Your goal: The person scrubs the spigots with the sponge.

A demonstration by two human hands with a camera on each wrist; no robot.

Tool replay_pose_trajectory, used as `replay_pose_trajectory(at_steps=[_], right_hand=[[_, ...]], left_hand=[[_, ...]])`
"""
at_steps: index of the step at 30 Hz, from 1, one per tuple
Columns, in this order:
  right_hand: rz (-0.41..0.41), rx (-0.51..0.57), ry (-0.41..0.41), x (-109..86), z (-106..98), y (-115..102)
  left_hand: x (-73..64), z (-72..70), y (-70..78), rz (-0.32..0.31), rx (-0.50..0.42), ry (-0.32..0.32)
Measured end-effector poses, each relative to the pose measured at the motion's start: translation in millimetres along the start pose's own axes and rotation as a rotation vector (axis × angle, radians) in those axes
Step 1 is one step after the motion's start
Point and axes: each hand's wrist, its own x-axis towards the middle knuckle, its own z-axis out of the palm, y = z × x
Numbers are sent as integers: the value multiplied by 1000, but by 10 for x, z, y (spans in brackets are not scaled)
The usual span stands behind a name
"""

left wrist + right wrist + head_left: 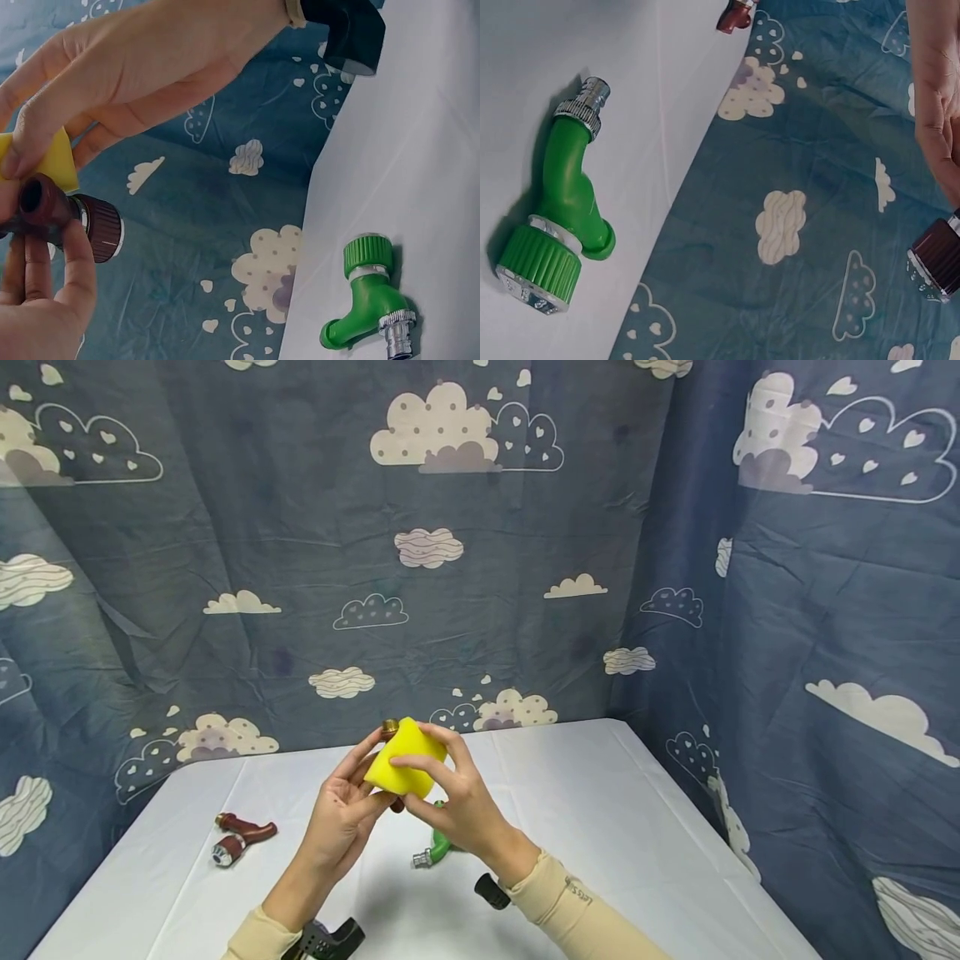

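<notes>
In the head view my two hands meet over the table. My left hand [337,818] holds a dark red-brown tap [101,229] with its fingers around the body. A brass end of it shows above my fingertips. My right hand [465,802] pinches a yellow cloth [405,760] against the tap, and the cloth hides most of the body from the head camera. In the left wrist view the tap's ribbed knob and open spout show below the cloth. A green tap [367,300] with a metal hose end lies on the table beneath the hands.
Another red-brown tap [243,835] lies at the left of the white-covered table [600,827]. Dark blue curtains [300,527] with cloud prints stand behind and at the sides. Black wrist cameras [491,891] hang below both forearms.
</notes>
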Motion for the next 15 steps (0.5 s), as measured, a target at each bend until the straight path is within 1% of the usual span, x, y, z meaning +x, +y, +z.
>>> replay_pose_trajectory(at_steps=[4, 7, 12, 15], right_hand=[[17, 2, -2, 1, -19, 0], [-5, -12, -4, 9, -35, 6], [-49, -41, -11, 35, -67, 24], [-63, -48, -22, 59, -90, 38]], left_hand=[[-3, 10, 2, -1, 15, -12], [-7, 15, 11, -16, 0, -25], [-26, 22, 33, -81, -70, -39], [-38, 28, 43, -109, -91, -32]])
